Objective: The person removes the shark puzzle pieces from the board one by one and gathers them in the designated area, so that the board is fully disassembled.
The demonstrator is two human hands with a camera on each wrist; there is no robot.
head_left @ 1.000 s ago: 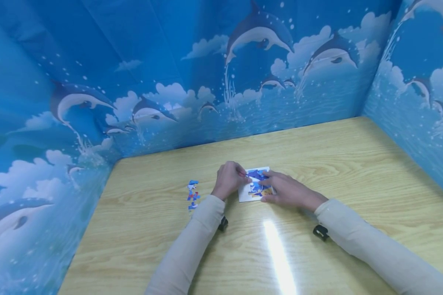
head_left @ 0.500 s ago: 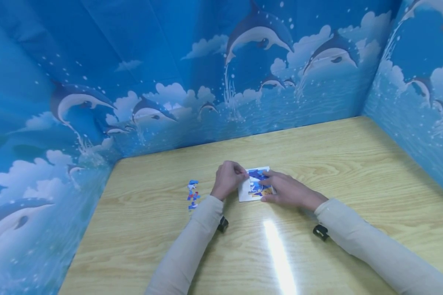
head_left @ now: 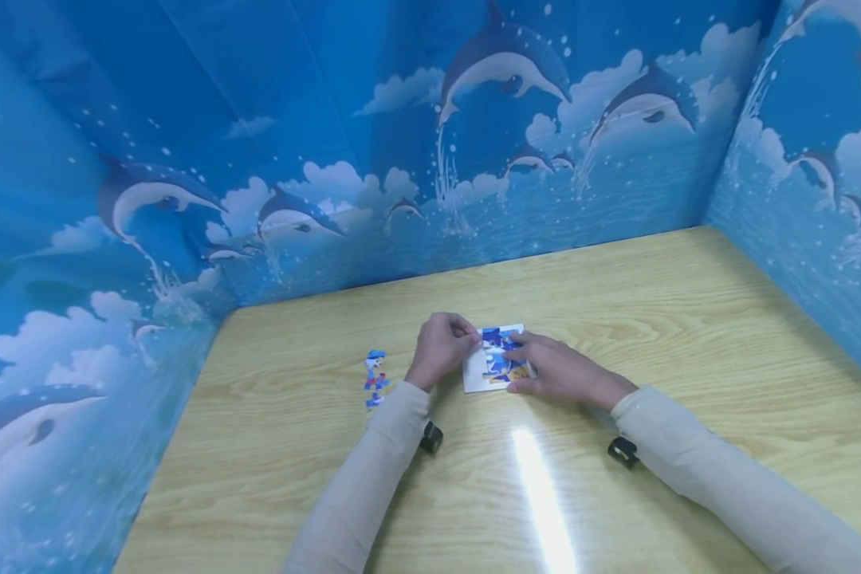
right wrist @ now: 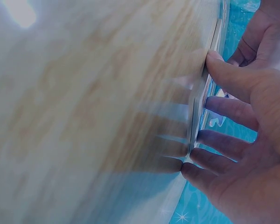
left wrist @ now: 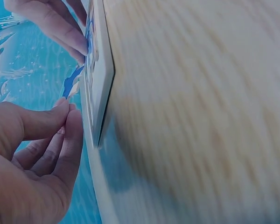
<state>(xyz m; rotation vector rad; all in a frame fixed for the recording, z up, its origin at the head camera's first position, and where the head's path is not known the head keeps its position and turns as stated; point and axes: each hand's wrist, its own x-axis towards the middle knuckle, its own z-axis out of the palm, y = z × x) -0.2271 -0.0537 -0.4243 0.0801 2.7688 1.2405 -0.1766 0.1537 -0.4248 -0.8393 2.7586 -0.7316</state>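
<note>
A square white jigsaw puzzle board (head_left: 476, 379) lies on the table, with colourful pieces filling its right part and a bare white strip on its left. My left hand (head_left: 441, 348) is at the board's upper left, pinching a blue-and-white puzzle piece (left wrist: 71, 85) between thumb and forefinger. In the left wrist view, the piece tilts up against the board's picture side. My right hand (head_left: 565, 370) rests on the board's right side, fingers spread and fairly straight. In the right wrist view its thumb (right wrist: 217, 63) touches the board's edge, and the fingertips sit along it.
Left of my left arm, several loose puzzle pieces (head_left: 375, 371) lie in a short column on the wood-grain table (head_left: 287, 446). Blue dolphin-print walls (head_left: 373, 215) border the table at the back and sides. A bright light reflection crosses the tabletop in front of the board.
My left hand has shifted slightly left, and the piece in its fingers has changed angle over the board's upper left. My right hand and the loose pieces stay in place.
</note>
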